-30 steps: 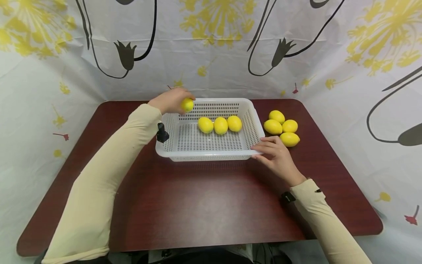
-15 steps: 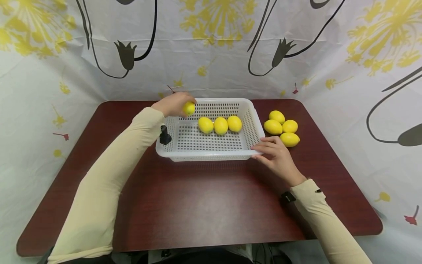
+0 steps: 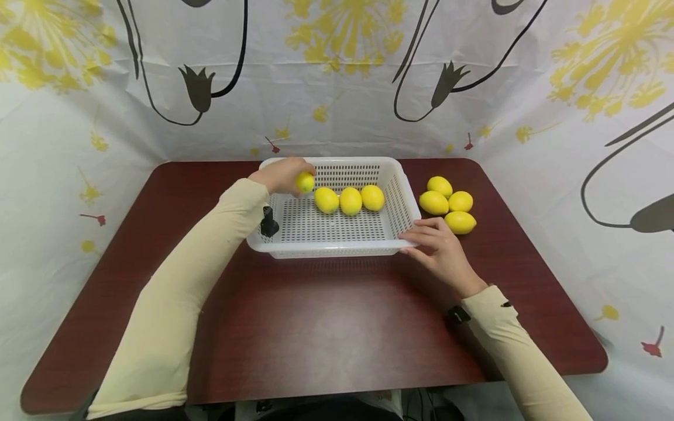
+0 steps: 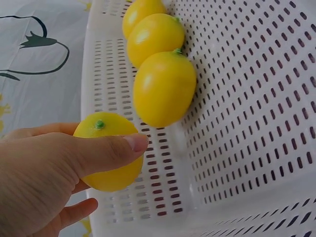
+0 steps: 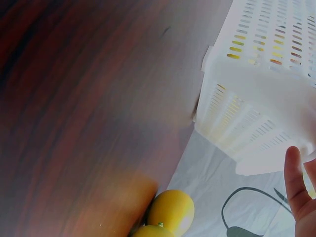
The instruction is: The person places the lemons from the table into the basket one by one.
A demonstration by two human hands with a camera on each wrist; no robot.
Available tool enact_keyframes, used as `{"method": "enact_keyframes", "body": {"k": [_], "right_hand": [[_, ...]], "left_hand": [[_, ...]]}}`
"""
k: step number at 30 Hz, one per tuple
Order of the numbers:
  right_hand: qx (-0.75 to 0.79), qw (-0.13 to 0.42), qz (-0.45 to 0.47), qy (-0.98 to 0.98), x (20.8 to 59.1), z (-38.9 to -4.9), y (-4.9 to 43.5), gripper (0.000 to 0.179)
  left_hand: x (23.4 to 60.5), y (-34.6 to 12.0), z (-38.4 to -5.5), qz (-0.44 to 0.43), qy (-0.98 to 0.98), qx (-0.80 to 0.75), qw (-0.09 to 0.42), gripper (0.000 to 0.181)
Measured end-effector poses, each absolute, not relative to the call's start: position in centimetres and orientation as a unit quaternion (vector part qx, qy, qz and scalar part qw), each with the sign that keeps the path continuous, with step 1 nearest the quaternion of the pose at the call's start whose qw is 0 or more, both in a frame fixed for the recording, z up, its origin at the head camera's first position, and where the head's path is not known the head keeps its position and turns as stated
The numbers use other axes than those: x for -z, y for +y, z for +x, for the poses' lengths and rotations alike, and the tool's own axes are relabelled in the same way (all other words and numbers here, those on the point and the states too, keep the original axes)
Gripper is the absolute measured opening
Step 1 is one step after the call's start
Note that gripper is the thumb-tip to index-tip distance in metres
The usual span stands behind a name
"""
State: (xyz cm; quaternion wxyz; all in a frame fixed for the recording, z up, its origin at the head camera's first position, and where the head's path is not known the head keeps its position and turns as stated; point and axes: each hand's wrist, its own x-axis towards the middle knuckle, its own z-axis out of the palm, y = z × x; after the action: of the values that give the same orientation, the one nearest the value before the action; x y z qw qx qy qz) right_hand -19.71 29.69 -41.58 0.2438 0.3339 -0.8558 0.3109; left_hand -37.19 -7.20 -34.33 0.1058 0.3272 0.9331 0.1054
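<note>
My left hand (image 3: 284, 176) holds a yellow lemon (image 3: 305, 182) above the back left part of a white perforated plastic basket (image 3: 326, 249). In the left wrist view, my thumb lies across this lemon (image 4: 108, 177), whose green stem nub shows. A row of 3 lemons (image 3: 350, 201) lies inside the basket along its back side, just right of the held one. At the front right corner my right hand (image 3: 442, 255) grips the basket's rim, fingers on the right side and thumb at the front. The right wrist view shows the basket's outer wall (image 5: 237, 116) beside my fingers.
Several lemons (image 3: 434, 203) sit clustered on the dark red wooden table (image 3: 326, 327), right of the basket. A white patterned cloth (image 3: 347, 128) hangs behind and on both sides. A black device (image 3: 269, 222) is on my left wrist, and another (image 3: 458, 314) on my right.
My left hand has moved right and toward me with the lemon, lower toward the lemons in the basket. The right hand keeps its place on the rim.
</note>
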Motion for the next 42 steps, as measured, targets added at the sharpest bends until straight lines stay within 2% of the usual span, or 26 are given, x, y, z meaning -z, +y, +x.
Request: {"method": "enact_keyframes", "body": {"k": [26,36,42], "right_hand": [[-0.310,0.245,0.338,-0.854,41.8,-19.8,29.8,0.039],[-0.308,0.247,0.338,-0.854,41.7,-20.0,29.8,0.042],[-0.309,0.248,0.336,-0.855,42.0,-20.0,29.9,0.041]], "left_hand": [[37.2,-5.9,-37.4,0.328,0.929,-0.097,0.141,0.061],[37.7,-5.6,-37.6,0.312,0.934,-0.086,0.152,0.073],[38.1,-5.5,-37.3,0.305,0.937,-0.075,0.156,0.074]]}}
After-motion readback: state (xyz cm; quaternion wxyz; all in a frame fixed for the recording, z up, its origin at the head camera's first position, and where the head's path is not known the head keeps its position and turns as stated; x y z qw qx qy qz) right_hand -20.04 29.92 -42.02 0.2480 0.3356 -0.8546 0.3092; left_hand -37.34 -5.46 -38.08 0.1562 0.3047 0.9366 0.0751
